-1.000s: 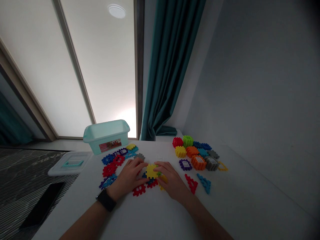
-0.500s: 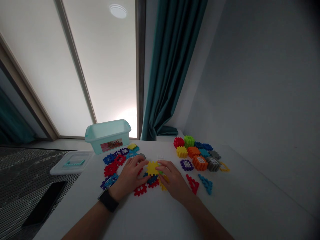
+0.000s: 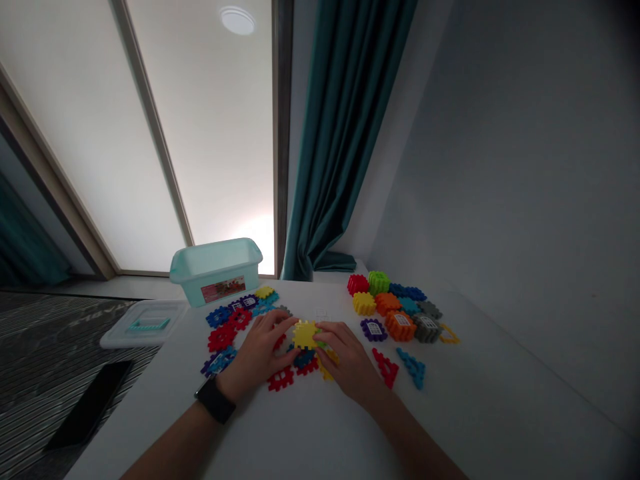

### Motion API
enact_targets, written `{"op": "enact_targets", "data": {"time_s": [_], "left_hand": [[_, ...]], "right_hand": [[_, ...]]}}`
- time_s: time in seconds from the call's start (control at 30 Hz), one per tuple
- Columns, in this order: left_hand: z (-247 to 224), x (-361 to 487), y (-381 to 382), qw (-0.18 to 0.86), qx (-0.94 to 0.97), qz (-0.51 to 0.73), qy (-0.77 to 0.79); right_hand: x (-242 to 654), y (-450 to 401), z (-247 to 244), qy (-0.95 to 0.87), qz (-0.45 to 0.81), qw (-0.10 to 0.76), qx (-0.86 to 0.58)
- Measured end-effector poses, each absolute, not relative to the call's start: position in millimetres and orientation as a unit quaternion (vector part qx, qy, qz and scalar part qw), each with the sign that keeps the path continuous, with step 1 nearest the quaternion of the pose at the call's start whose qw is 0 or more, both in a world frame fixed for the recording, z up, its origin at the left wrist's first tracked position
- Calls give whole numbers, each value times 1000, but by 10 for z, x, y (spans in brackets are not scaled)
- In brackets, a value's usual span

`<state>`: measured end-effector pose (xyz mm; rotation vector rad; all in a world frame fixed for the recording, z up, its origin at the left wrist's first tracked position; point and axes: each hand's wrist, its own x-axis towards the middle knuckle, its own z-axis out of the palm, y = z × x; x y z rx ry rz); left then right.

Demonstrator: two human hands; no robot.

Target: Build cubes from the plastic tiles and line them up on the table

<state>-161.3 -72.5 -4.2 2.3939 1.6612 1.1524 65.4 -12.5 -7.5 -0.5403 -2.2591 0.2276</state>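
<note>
Yellow plastic block [image 3: 305,335], lower centre of frame, is held between the left hand [image 3: 259,352] and right hand [image 3: 347,357]; judged light and stiff, best gripped by its notched edges.

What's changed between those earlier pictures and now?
The yellow plastic interlocking piece has risen slightly and turned more upright, held between the left hand and right hand, whose fingers closed in on it. The pale green plastic tub and the coloured plastic pieces on the right stayed as they were.
</note>
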Motion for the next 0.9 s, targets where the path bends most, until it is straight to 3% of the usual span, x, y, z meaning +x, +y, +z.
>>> {"op": "enact_targets", "data": {"time_s": [0.4, 0.57, 0.9], "left_hand": [[93, -1575, -761, 188, 755, 381, 499], [93, -1542, -760, 218, 748, 385, 495], [105, -1488, -754, 335, 682, 441, 478]], "right_hand": [[662, -165, -75, -870, 101, 429, -222], [641, -195, -13, -831, 218, 436, -269], [602, -145, -19, -725, 488, 371, -314]]}}
